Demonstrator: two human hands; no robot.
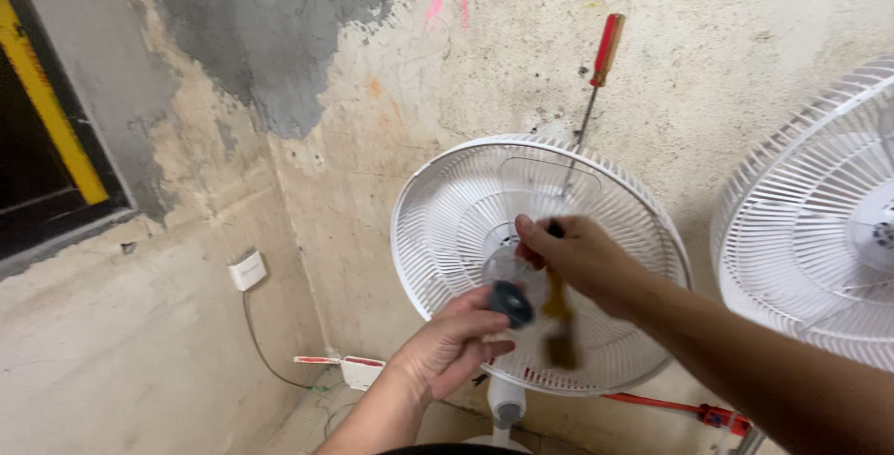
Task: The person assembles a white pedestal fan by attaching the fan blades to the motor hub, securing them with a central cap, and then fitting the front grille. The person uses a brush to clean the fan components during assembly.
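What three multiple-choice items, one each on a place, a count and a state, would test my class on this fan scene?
1. Where is the red-handled screwdriver?
A. Above the rear fan guard
B. On the floor
C. In the left hand

2. How many white fan guards show?
A. One
B. Two
C. Four

3. What does the right hand do?
A. Hangs empty
B. Grips a blurred brown tool
C. Presses the wall socket

Answers: 1 A, its shaft slants up past the rim; 2 B, the second guard is at right; 3 B, fingers closed on it.

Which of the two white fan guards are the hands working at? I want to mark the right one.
The middle fan guard, seen whole, directly behind the left hand and right hand. The other fan guard sits apart, cut by the right edge.
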